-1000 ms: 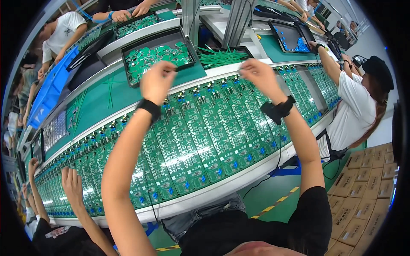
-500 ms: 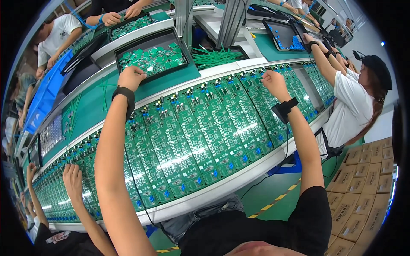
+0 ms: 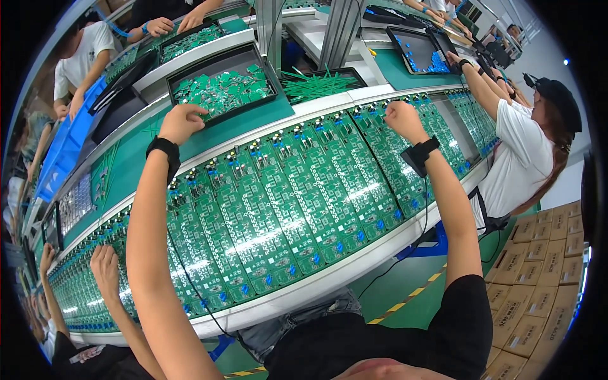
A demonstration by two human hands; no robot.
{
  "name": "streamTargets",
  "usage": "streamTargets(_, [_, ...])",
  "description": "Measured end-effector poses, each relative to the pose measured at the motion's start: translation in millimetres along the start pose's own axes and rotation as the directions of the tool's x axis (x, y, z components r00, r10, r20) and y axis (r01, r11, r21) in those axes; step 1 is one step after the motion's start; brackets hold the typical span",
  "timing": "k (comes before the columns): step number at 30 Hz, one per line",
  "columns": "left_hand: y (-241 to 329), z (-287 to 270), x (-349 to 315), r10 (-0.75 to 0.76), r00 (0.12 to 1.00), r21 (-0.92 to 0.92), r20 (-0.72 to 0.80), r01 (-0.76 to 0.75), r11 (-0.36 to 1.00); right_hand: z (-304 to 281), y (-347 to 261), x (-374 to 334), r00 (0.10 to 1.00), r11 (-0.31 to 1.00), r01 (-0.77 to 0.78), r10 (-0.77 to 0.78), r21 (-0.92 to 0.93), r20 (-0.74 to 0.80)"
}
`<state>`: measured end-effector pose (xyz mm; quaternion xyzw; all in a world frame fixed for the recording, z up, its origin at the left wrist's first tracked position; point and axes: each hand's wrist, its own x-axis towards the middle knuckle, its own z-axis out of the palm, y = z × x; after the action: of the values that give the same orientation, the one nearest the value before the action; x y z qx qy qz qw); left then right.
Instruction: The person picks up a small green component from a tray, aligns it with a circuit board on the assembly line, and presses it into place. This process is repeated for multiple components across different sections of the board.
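Note:
My left hand, with a dark band at the wrist, hovers by the near left corner of a black tray of small green circuit boards. Its thumb and fingertips are drawn together; anything between them is too small to make out. Farther right, my right hand, also banded, is curled in a pinch over the far edge of a row of long green circuit boards. What its fingertips hold, if anything, is hidden. Small upright components line the boards' far edge, blue ones the near edge.
A tray of thin green strips stands beyond the boards, and a tray of blue parts farther right. Metal posts rise behind. A co-worker's hand is close to my left forearm; another person works at right.
My left hand has drawn back a little, left and toward me, from the tray's near edge. The right hand stays at almost the same spot over the boards, still pinched.

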<state>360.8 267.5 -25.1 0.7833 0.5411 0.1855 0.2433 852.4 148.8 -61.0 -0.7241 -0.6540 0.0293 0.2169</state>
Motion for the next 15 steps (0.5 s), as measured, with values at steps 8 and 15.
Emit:
streamTargets(8, [1,4,-10,0.000,0.991,-0.194,-0.137,-0.027,0.981,0,-1,11,0.991,0.995,-0.072,0.078,-0.065,0.110])
streamTargets(15, [75,24,-27,0.014,0.928,-0.447,-0.372,-0.193,0.873,-18,-33,-1,0.994,0.974,0.066,-0.084,-0.216,-0.071])
